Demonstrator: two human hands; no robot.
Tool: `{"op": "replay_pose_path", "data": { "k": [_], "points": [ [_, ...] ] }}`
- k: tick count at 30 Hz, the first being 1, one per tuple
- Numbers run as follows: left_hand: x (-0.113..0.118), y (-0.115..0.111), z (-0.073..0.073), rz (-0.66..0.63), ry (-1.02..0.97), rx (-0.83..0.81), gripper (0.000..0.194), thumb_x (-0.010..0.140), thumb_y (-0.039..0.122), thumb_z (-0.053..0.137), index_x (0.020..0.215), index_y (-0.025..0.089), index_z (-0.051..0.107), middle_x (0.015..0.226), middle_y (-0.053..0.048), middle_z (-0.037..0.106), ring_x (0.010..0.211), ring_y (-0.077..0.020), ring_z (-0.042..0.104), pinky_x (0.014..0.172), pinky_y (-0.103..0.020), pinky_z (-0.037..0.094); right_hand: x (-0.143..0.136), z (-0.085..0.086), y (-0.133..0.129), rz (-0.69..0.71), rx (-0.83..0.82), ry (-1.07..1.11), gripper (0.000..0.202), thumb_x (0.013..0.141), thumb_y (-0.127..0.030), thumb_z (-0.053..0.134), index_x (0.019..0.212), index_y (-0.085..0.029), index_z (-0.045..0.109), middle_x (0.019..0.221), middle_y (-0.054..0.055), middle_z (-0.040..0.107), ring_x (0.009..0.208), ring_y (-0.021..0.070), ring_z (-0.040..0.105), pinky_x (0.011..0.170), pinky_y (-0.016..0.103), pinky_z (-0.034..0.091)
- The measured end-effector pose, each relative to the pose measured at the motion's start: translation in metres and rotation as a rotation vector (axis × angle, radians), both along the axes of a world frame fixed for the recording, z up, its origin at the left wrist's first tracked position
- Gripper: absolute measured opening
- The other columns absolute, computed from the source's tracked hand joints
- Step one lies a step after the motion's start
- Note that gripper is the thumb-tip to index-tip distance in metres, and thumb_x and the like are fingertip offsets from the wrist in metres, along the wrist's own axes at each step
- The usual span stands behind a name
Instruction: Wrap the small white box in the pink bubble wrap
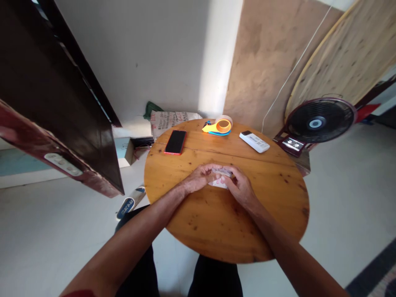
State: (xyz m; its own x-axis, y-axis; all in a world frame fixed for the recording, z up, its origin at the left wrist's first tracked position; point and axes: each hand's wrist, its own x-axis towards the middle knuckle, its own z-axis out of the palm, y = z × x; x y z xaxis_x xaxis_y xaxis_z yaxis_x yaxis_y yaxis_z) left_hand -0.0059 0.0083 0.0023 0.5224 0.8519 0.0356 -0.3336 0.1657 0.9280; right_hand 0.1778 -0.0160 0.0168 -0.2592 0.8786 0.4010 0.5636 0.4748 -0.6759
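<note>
While both my hands, left hand [201, 178] and right hand [238, 186], pinch the small white packet [220, 184] at desk [216, 222] centre, nothing looks opened yet; phone [175, 142] lies at 11 o'clock.

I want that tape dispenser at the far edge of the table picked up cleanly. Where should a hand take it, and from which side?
Probably by the yellow handle of the tape dispenser, coming from its left. It lies flat on the round table, and the handle tapers out leftward, clear of the roll.

The round table [216, 222] is glossy varnished wood; the far-left phone [175, 142] has a smooth, shiny glass face.
</note>
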Motion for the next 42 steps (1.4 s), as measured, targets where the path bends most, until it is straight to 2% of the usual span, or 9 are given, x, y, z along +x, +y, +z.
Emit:
{"op": "replay_pose_path", "data": {
  "k": [7, 12, 16, 19, 22, 26, 34, 39, 42],
  "points": [
    [0.000, -0.003, 0.008, 0.014, -0.010, -0.039, 0.058, 0.061, 0.039, 0.082, 0.110, 0.015, 0.063, 0.104, -0.009, 0.068, 0.087, -0.0162, 0.064, 0.081, -0.028, 0.046, -0.002, -0.002, 0.002, 0.024, 0.084, 0.008, 0.025, 0.088, -0.032, 0.053, 0.110, -0.022, 0.060, 0.105, 0.008, 0.062, 0.100, 0.0225, 0.058, 0.088, 0.036, 0.047],
    [0.000, -0.005, 0.011, 0.023, -0.030, -0.071, 0.058, 0.059, 0.039, 0.084, 0.109, 0.016, 0.065, 0.101, -0.006, 0.069, 0.084, -0.0151, 0.063, 0.081, -0.027, 0.045, 0.000, -0.005, 0.004, 0.034, 0.072, -0.016, 0.024, 0.088, -0.034, 0.054, 0.107, -0.021, 0.061, 0.106, 0.008, 0.061, 0.100, 0.0221, 0.058, 0.087, 0.035, 0.047],
    [0.001, -0.003, 0.007, 0.028, -0.055, -0.083, 0.061, 0.057, 0.038, 0.085, 0.110, 0.016, 0.064, 0.099, -0.006, 0.068, 0.083, -0.0141, 0.061, 0.081, -0.027, 0.044, -0.001, -0.003, 0.000, 0.026, 0.010, -0.018, 0.029, 0.088, -0.036, 0.052, 0.112, -0.021, 0.058, 0.111, 0.008, 0.062, 0.101, 0.0220, 0.058, 0.088, 0.035, 0.046],
    [0.002, 0.001, 0.002, 0.001, -0.062, -0.056, 0.059, 0.059, 0.039, 0.084, 0.109, 0.015, 0.064, 0.099, -0.008, 0.067, 0.083, -0.0141, 0.061, 0.083, -0.028, 0.044, -0.002, -0.001, -0.002, -0.020, -0.046, -0.021, 0.034, 0.088, -0.039, 0.052, 0.116, -0.021, 0.056, 0.107, 0.007, 0.065, 0.091, 0.0213, 0.061, 0.080, 0.034, 0.049],
    [0.003, 0.007, -0.005, -0.009, -0.072, -0.051, 0.056, 0.060, 0.040, 0.083, 0.105, 0.014, 0.064, 0.097, -0.008, 0.067, 0.081, -0.0137, 0.061, 0.082, -0.029, 0.044, 0.000, -0.002, 0.001, -0.038, -0.092, -0.014, 0.034, 0.086, -0.044, 0.052, 0.112, -0.021, 0.058, 0.101, 0.007, 0.066, 0.081, 0.0201, 0.061, 0.072, 0.033, 0.050],
    [0.005, 0.010, -0.010, 0.006, -0.089, -0.075, 0.061, 0.057, 0.039, 0.085, 0.108, 0.015, 0.062, 0.097, -0.007, 0.066, 0.080, -0.0136, 0.060, 0.082, -0.030, 0.043, 0.002, -0.004, 0.005, -0.019, -0.092, -0.006, 0.033, 0.086, -0.045, 0.053, 0.109, -0.022, 0.060, 0.105, 0.007, 0.065, 0.085, 0.0200, 0.062, 0.072, 0.031, 0.050],
    [-0.001, 0.004, 0.006, -0.095, -0.086, 0.015, 0.053, 0.065, 0.042, 0.080, 0.109, 0.016, 0.065, 0.107, -0.011, 0.067, 0.090, -0.0166, 0.062, 0.086, -0.029, 0.044, 0.000, -0.002, 0.001, -0.087, -0.150, 0.026, 0.043, 0.083, -0.046, 0.056, 0.119, -0.021, 0.056, 0.102, 0.008, 0.067, 0.075, 0.0195, 0.063, 0.064, 0.031, 0.051],
    [0.001, 0.001, 0.006, 0.001, -0.038, -0.026, 0.057, 0.064, 0.039, 0.081, 0.113, 0.016, 0.063, 0.109, -0.011, 0.067, 0.093, -0.0184, 0.063, 0.087, -0.030, 0.044, -0.001, -0.003, 0.001, -0.063, -0.079, 0.066, 0.040, 0.085, -0.044, 0.055, 0.117, -0.020, 0.056, 0.114, 0.011, 0.065, 0.095, 0.0245, 0.063, 0.081, 0.038, 0.051],
    [0.002, 0.000, 0.006, -0.039, -0.098, -0.039, 0.058, 0.064, 0.037, 0.082, 0.114, 0.015, 0.062, 0.114, -0.012, 0.065, 0.098, -0.0207, 0.063, 0.088, -0.032, 0.044, 0.003, -0.005, 0.004, -0.071, -0.024, 0.086, 0.041, 0.086, -0.040, 0.053, 0.121, -0.018, 0.054, 0.118, 0.012, 0.064, 0.106, 0.0252, 0.060, 0.093, 0.041, 0.047]
  ]
}}
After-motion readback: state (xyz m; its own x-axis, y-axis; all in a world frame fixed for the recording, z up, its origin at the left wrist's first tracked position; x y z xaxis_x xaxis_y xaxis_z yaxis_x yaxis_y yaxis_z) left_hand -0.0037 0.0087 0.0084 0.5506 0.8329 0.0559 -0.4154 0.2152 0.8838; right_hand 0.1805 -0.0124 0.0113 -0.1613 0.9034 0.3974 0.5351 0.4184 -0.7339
